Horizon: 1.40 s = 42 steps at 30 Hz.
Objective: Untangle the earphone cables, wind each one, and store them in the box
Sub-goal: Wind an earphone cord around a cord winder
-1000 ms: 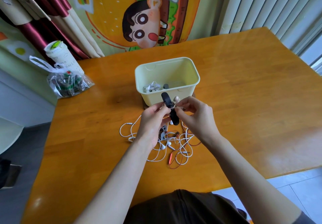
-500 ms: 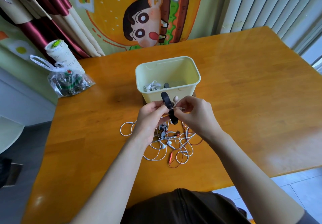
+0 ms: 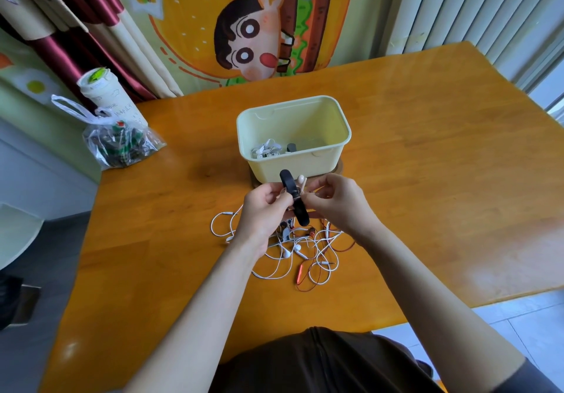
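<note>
A pale yellow box point(image 3: 332, 151) stands mid-table with a wound white earphone bundle point(image 3: 266, 149) and a small black item inside. Just in front of it, above the table, my left hand point(image 3: 265, 212) and my right hand point(image 3: 335, 203) pinch a wound pale earphone bundle point(image 3: 300, 182) wrapped by a black strap point(image 3: 294, 200) that stands nearly upright between them. Below my hands a tangle of white and red earphone cables point(image 3: 302, 252) lies on the table, partly hidden by my wrists.
A clear plastic bag point(image 3: 120, 145) of small items and a white cup point(image 3: 105, 96) sit at the table's far left corner. The wooden table point(image 3: 442, 179) extends wide to the right. A curtain and blinds hang behind.
My hands have stayed at the same spot in front of the box, with fingers shifting slightly on the strap and bundle. The tangle on the table is unchanged.
</note>
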Each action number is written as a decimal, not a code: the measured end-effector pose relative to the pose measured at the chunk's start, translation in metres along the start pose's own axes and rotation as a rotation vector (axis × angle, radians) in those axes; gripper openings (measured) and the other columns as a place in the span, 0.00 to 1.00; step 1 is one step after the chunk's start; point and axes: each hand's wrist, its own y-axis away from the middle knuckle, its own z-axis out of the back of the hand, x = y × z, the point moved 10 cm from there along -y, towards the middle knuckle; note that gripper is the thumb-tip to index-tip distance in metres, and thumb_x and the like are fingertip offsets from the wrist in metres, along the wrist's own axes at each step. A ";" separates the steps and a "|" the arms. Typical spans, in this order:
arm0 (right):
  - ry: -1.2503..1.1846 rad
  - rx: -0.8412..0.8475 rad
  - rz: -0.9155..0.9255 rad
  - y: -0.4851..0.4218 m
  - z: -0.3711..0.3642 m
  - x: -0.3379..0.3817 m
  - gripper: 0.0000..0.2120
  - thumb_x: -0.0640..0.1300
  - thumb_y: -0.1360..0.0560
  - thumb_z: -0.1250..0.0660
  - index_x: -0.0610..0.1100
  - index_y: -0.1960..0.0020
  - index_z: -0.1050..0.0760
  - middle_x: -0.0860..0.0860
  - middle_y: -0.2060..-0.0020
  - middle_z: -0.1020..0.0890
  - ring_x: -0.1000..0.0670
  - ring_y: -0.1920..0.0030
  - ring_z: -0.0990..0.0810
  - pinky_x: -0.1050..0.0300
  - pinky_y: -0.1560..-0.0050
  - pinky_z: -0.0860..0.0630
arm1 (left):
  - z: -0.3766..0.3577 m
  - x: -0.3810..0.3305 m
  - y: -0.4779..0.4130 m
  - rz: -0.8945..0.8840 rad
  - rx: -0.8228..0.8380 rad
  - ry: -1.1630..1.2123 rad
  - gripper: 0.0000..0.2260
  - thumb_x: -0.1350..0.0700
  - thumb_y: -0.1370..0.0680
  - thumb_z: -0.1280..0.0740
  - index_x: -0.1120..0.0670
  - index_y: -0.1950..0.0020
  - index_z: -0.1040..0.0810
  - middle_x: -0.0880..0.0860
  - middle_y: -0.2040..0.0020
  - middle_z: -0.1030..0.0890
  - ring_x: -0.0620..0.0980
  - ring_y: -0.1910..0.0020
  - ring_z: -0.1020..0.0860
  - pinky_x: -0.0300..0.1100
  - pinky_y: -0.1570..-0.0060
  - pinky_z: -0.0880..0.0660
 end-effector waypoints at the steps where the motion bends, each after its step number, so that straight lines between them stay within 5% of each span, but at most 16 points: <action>1: 0.019 0.009 0.001 0.000 -0.001 0.000 0.04 0.40 0.29 0.30 0.43 0.56 0.24 0.44 0.61 0.17 0.47 0.61 0.16 0.49 0.58 0.18 | -0.001 0.002 0.000 -0.002 0.007 -0.003 0.08 0.65 0.22 0.35 0.60 0.45 0.21 0.56 0.51 0.16 0.51 0.52 0.17 0.43 0.54 0.19; 10: 0.024 -0.031 0.092 0.004 0.000 0.010 0.03 0.34 0.28 0.32 0.41 0.57 0.23 0.50 0.67 0.23 0.59 0.70 0.22 0.67 0.69 0.23 | -0.001 -0.002 -0.002 -0.053 0.074 -0.021 0.06 0.62 0.23 0.32 0.56 0.47 0.20 0.55 0.50 0.16 0.49 0.50 0.18 0.43 0.53 0.20; 15: 0.058 -0.044 0.143 0.005 0.000 0.013 0.02 0.35 0.29 0.31 0.41 0.57 0.21 0.48 0.65 0.21 0.49 0.65 0.18 0.57 0.65 0.19 | -0.003 0.004 -0.001 0.009 0.102 0.102 0.07 0.63 0.24 0.33 0.57 0.46 0.20 0.52 0.54 0.15 0.47 0.54 0.18 0.43 0.53 0.20; 23: -0.192 -0.009 0.046 0.005 -0.006 -0.004 0.04 0.37 0.27 0.30 0.39 0.54 0.24 0.40 0.63 0.19 0.49 0.63 0.17 0.61 0.63 0.19 | -0.002 0.004 -0.003 -0.037 0.070 0.065 0.09 0.66 0.25 0.32 0.53 0.51 0.20 0.52 0.54 0.16 0.50 0.51 0.18 0.43 0.51 0.20; 31: -0.124 -0.063 0.137 0.004 -0.008 0.000 0.08 0.41 0.26 0.31 0.40 0.49 0.24 0.44 0.62 0.18 0.49 0.63 0.17 0.58 0.63 0.18 | -0.004 0.015 -0.001 -0.014 0.066 0.225 0.09 0.67 0.24 0.33 0.57 0.46 0.21 0.54 0.50 0.16 0.50 0.49 0.18 0.42 0.49 0.21; 35: -0.084 -0.131 0.185 0.004 -0.004 0.004 0.14 0.41 0.26 0.31 0.42 0.42 0.28 0.54 0.63 0.20 0.58 0.64 0.20 0.68 0.63 0.24 | -0.008 0.019 -0.003 0.041 0.058 0.388 0.08 0.64 0.23 0.34 0.58 0.45 0.22 0.53 0.51 0.16 0.48 0.51 0.17 0.39 0.54 0.21; 42: -0.041 -0.202 0.228 0.004 0.004 0.007 0.06 0.43 0.27 0.29 0.45 0.50 0.23 0.57 0.67 0.22 0.59 0.66 0.22 0.64 0.62 0.25 | -0.015 0.018 -0.003 0.087 0.098 0.418 0.11 0.63 0.22 0.35 0.59 0.39 0.23 0.57 0.46 0.18 0.49 0.50 0.19 0.40 0.53 0.21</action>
